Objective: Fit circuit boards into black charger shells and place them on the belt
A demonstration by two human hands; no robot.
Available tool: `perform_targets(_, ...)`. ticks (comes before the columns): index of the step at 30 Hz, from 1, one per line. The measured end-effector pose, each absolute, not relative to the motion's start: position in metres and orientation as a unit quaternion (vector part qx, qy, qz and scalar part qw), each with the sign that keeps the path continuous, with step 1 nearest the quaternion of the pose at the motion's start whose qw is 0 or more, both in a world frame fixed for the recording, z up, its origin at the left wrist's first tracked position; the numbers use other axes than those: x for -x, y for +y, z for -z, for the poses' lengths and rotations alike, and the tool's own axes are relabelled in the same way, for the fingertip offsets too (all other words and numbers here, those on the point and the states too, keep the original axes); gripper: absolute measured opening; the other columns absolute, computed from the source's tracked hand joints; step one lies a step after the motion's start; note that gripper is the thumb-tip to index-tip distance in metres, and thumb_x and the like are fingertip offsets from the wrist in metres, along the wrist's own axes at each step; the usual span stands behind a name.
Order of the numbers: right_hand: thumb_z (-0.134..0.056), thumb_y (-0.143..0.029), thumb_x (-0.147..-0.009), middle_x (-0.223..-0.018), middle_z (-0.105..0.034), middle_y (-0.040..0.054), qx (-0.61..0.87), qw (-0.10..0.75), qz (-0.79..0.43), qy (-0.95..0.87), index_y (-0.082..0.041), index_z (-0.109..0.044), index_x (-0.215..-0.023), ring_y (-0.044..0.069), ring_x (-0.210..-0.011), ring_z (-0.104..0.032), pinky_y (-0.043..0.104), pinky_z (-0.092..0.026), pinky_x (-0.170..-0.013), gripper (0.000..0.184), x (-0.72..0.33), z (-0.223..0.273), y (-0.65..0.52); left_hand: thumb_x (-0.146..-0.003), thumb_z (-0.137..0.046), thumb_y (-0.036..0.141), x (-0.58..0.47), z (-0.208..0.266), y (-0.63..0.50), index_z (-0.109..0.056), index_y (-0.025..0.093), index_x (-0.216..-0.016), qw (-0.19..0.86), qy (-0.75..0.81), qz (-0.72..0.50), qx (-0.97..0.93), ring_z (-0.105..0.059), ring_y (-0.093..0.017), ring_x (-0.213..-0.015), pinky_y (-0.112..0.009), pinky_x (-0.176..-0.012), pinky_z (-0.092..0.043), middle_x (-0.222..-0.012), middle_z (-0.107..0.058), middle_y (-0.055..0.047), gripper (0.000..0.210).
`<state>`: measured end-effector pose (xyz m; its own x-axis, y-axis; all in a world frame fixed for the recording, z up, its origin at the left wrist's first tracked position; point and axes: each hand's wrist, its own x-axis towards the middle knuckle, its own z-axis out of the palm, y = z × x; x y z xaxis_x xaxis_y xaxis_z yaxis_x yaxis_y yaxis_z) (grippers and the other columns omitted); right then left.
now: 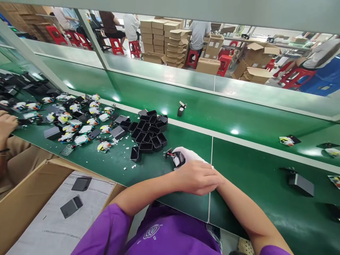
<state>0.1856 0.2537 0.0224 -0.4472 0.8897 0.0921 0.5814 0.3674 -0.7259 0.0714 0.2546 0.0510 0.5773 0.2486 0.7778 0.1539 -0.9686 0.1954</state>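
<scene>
In a white glove, my right hand (192, 154) holds a small black adapter case (182, 160) with a white-coated part inside. Red wires lead from its mouth to a black end piece (168, 153) just to the left. My bare left hand (198, 177) lies across my right wrist near the glove's cuff, its fingers curled over; whatever they grip is hidden. Left of my hands, several empty black cases (148, 129) stand bunched together, open side up. Beyond them are many circuit boards (82, 129) with white and yellow parts.
A cardboard box (29, 182) with two dark cases sits at lower left, near another person's hand (7, 124). One assembled unit (181, 109) is on the green bench behind the white strip. More parts, including a grey case (301, 184), lie at right. White crumbs dot the bench.
</scene>
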Motion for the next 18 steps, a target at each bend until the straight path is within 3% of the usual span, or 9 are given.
perform_targets(3,-0.067,-0.036,-0.086,-0.082,-0.069,-0.0010,0.463,0.308,-0.276,-0.784,-0.014,-0.070,-0.107,0.013,-0.075,-0.068,0.018,-0.059,-0.071,0.030,-0.200,-0.037,0.261,-0.092,-0.050,0.017,-0.044,-0.057,0.247,-0.066,0.019,-0.091,0.092,0.209,-0.481,-0.846,-0.065,-0.013,-0.060,-0.025,-0.059,-0.053,-0.069,-0.071,-0.001,0.016)
perform_targets(6,-0.080,-0.028,-0.070,-0.098,-0.069,0.0026,0.480,0.369,-0.220,-0.765,-0.018,-0.060,-0.120,0.017,-0.075,-0.066,0.031,-0.060,-0.072,0.054,-0.215,-0.048,0.261,-0.089,-0.049,0.016,-0.021,-0.050,0.242,-0.064,0.020,-0.084,0.159,0.305,-0.493,-0.799,-0.061,-0.011,-0.053,-0.023,-0.054,-0.051,-0.063,-0.067,0.001,0.017)
perform_targets(9,-0.078,-0.023,-0.071,-0.108,-0.066,0.0078,0.490,0.409,-0.161,-0.753,-0.024,-0.056,-0.120,0.022,-0.081,-0.066,0.038,-0.058,-0.072,0.054,-0.222,-0.050,0.248,-0.088,-0.055,0.026,-0.019,-0.039,0.242,-0.064,0.019,-0.101,0.264,0.371,-0.454,-0.766,-0.068,-0.014,-0.070,-0.024,-0.061,-0.057,-0.085,-0.073,-0.003,0.017)
perform_targets(12,-0.075,-0.021,-0.072,-0.114,-0.065,0.0108,0.503,0.416,-0.118,-0.748,-0.025,-0.054,-0.122,0.028,-0.095,-0.066,0.044,-0.057,-0.080,0.055,-0.221,-0.044,0.236,-0.082,-0.067,0.042,-0.035,-0.034,0.245,-0.049,0.017,-0.132,0.343,0.368,-0.401,-0.766,-0.070,-0.022,-0.099,-0.030,-0.073,-0.062,-0.123,-0.067,-0.013,0.058)
perform_targets(16,-0.065,-0.015,-0.075,-0.122,-0.062,0.0131,0.487,0.434,-0.088,-0.753,-0.026,-0.046,-0.130,0.030,-0.106,-0.064,0.047,-0.058,-0.084,0.060,-0.218,-0.031,0.231,-0.082,-0.070,0.042,-0.055,-0.033,0.251,-0.049,0.016,-0.132,0.365,0.355,-0.373,-0.776,-0.068,-0.026,-0.108,-0.037,-0.090,-0.059,-0.122,-0.068,-0.013,0.060)
perform_targets(18,-0.062,-0.012,-0.074,-0.126,-0.060,0.0130,0.475,0.449,-0.092,-0.751,-0.026,-0.042,-0.134,0.029,-0.108,-0.064,0.045,-0.058,-0.083,0.064,-0.218,-0.027,0.231,-0.081,-0.071,0.040,-0.058,-0.031,0.253,-0.051,0.016,-0.131,0.368,0.356,-0.378,-0.771,-0.068,-0.026,-0.106,-0.037,-0.090,-0.058,-0.120,-0.068,-0.012,0.059)
